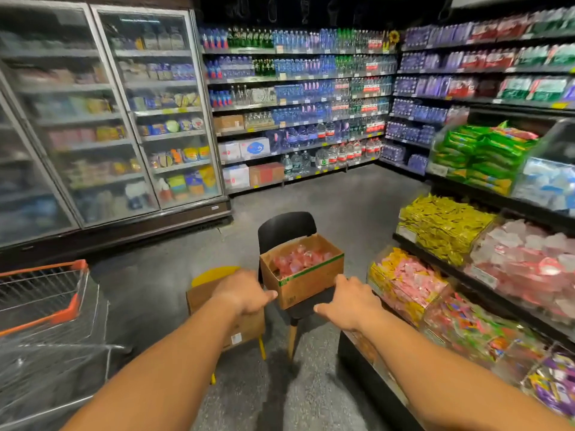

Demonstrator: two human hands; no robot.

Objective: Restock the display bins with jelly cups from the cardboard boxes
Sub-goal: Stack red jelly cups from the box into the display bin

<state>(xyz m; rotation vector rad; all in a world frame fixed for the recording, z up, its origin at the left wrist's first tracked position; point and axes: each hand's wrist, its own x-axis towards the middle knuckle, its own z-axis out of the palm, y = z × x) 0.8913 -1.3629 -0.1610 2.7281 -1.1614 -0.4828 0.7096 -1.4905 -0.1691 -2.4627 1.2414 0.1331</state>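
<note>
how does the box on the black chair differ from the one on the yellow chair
The box on the black chair stands open, with red jelly cups showing inside and a green stripe along its rim; the box on the yellow chair shows no contents here, with the left hand in front of its top. The first box sits farther from the camera, by the right hand; the second sits nearer and to the left. Both are brown cardboard, each on a chair.

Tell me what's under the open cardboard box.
The open cardboard box sits on a black chair; the seat is mostly covered. A wooden leg shows below.
</note>
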